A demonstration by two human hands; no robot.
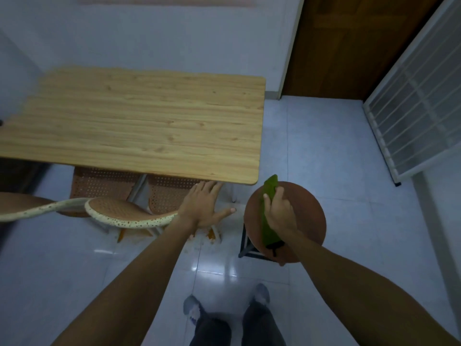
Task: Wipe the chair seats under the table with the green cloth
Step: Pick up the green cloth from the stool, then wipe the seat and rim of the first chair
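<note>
My right hand [280, 216] grips the green cloth [268, 211], folded into a long strip, over a round brown stool seat [306, 216] that stands right of the wooden table [139, 121]. My left hand [207, 206] is spread flat, fingers apart, at the table's near right corner, above a perforated orange chair seat [169, 196]. A second orange chair seat [102, 183] sits tucked under the table to its left. A chair backrest [124, 214] with a speckled cream rim curves in front of both seats.
White tiled floor [336, 158] lies to the right of the table. A white barred gate [419, 103] leans at the far right beside a brown wooden door [344, 46]. My feet [224, 305] are on the tiles below. The table backs onto a white wall.
</note>
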